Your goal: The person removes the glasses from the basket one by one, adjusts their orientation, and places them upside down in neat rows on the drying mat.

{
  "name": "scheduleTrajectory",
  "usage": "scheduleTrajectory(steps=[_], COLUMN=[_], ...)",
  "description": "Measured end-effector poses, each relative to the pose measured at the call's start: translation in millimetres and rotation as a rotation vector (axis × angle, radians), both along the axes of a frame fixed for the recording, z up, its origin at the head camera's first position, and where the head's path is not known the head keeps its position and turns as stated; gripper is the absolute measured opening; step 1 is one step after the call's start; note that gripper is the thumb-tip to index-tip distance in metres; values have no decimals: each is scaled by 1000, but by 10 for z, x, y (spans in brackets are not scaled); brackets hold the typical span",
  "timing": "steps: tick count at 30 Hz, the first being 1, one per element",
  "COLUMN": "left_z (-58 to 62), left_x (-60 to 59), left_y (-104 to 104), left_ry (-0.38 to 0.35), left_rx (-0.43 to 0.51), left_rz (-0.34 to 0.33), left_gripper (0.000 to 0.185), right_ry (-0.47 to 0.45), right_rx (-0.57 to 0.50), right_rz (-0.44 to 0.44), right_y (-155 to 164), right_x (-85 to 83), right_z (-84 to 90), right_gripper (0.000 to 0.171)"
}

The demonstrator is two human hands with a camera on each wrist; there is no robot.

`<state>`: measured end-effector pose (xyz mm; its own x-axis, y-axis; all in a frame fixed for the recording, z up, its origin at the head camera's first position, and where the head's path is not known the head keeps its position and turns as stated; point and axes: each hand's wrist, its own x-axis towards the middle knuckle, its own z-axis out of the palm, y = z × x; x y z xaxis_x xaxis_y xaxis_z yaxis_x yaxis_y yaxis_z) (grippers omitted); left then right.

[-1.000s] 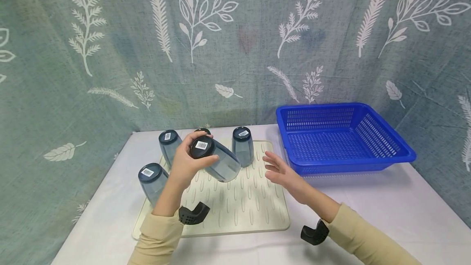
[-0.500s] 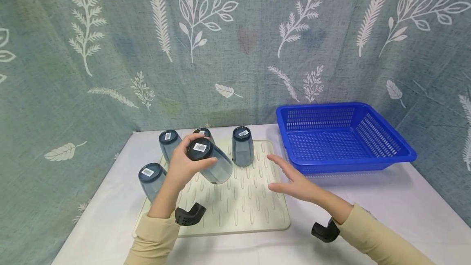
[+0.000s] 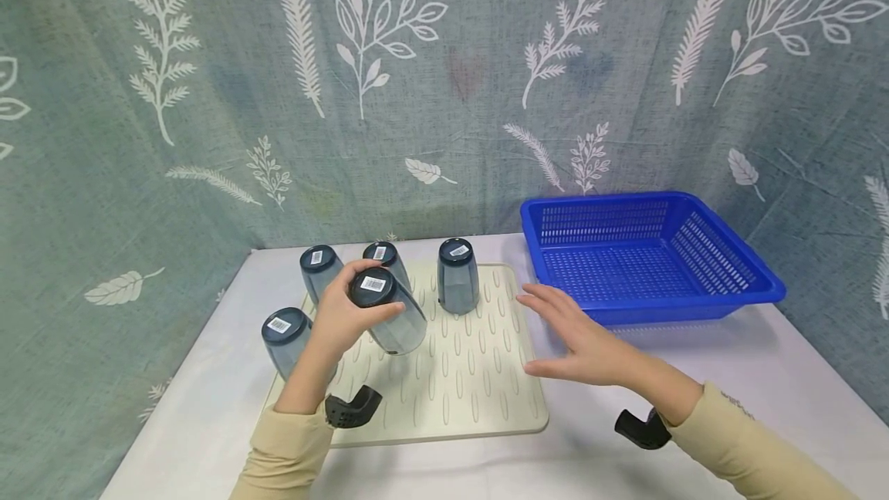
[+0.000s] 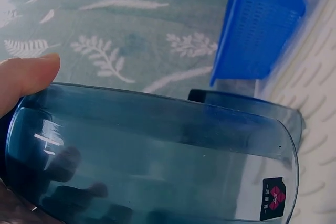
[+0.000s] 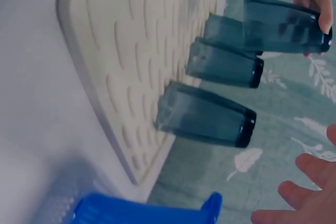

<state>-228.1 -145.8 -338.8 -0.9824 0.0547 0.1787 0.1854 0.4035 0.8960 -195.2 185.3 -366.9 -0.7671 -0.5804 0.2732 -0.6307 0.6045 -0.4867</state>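
Over the ridged mat [image 3: 451, 376], the left hand [image 3: 340, 315] grips a blue tumbler [image 3: 389, 313], now nearly upright; the right hand [image 3: 590, 342], fingers spread, has drifted rightward.

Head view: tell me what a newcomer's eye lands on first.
The left hand gripping a smoky blue glass upside down and tilted over the cream drying mat, among four more upturned glasses at the mat's left and back. Next, the bright blue basket at right, with the right hand hovering open beside it.
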Motion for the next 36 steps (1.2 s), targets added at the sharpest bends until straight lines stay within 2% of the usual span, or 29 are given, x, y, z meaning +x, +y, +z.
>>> scheduleTrajectory(steps=[6,10,16,24,36], left_z=[-58,-96,-154,-254,-345], left_x=[-29,-46,-60,-82,-123], left_y=[-44,-63,-101,-153,-214], left_ry=[-27,-43,-58,-79,-107], left_rx=[-56,-86,-129,-159,-166], left_rz=[36,46,68,82,83], left_gripper=[67,67,67,70,71], right_ry=[106,145,153,201,178], right_rx=[93,123,142,228,253], right_rz=[-38,-75,-117,-186,-243], right_y=[140,247,373,526,662], right_x=[-8,-12,-21,-49,-35], right_z=[56,90,103,106,101], right_gripper=[81,80,80,83,83])
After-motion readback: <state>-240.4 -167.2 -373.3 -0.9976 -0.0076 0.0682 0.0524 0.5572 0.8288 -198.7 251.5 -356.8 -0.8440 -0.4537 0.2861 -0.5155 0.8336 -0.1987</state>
